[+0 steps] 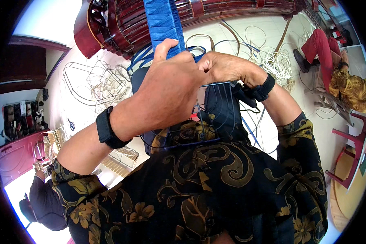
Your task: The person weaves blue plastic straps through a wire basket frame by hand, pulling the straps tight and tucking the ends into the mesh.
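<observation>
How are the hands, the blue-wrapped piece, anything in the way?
Left hand and right hand close together, grips hidden. Blue-wrapped piece ahead, left hand blocking view of its near end. Wire frame showing just below right hand.

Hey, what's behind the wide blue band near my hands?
Dark red wooden furniture shows on both sides of the blue band; the part directly behind it is covered. Your left hand overlaps the band's lower part.
</observation>
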{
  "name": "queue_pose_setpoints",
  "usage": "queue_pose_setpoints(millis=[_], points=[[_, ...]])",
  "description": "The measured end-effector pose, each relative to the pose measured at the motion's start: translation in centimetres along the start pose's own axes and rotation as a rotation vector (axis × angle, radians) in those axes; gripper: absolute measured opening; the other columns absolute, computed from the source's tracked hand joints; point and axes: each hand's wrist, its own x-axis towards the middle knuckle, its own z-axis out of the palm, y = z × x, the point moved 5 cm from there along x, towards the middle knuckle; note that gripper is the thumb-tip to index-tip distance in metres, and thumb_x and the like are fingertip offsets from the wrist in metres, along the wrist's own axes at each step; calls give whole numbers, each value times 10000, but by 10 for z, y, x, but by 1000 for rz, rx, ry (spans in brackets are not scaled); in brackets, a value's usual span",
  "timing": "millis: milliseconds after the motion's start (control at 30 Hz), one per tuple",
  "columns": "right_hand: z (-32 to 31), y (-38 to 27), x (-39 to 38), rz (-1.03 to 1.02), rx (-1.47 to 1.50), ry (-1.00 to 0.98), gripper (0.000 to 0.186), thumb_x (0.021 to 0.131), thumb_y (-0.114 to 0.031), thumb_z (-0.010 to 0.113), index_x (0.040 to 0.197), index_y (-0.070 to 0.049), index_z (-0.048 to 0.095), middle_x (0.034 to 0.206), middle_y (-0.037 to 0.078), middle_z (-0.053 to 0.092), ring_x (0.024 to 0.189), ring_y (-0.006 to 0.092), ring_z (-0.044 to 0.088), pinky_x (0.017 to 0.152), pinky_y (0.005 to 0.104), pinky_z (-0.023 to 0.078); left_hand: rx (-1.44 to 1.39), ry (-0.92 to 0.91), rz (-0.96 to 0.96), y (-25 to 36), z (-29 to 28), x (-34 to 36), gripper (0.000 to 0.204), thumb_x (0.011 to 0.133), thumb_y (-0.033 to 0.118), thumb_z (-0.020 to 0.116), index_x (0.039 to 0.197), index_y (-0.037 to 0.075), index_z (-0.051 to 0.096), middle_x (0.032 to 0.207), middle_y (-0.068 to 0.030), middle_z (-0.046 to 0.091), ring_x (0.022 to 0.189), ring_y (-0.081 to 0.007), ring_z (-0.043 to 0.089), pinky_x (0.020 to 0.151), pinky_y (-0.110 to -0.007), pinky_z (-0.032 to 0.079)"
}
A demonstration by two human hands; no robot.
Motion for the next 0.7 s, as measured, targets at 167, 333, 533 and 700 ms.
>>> queue_pose_setpoints(millis=[167,333,533,700], points=[[-17,2,3,-259,64,154,139,903,-198,758,893,-61,772,744,-20,692,724,84,598,670,292,476,-8,-44,51,-2,-1,-5,178,716,-44,651,838,73,597,848,-79,532,932,-275,572,1112,-548,281],[-40,-41,-25,-327,-313,341,159,873,-204,768,887,-46,757,734,53,684,699,160,620,663,323,483,-40,-133,62,-5,-4,-8,300,668,-94,611,927,57,594,958,-108,560,1041,-312,572,1146,-572,251],[-37,-68,-53,-497,-455,474,147,839,-168,760,877,-29,733,793,115,687,740,251,651,664,362,491,5,-105,76,-5,-1,-10,358,629,-128,595,941,47,586,1032,-126,587,1106,-324,572,1169,-569,241],[-28,-89,-66,-605,-666,561,121,821,-142,749,823,-37,690,756,105,646,761,303,614,690,398,490,-37,-72,83,-7,-3,-13,373,621,-134,602,951,38,586,1038,-135,601,1127,-323,580,1172,-568,255]])
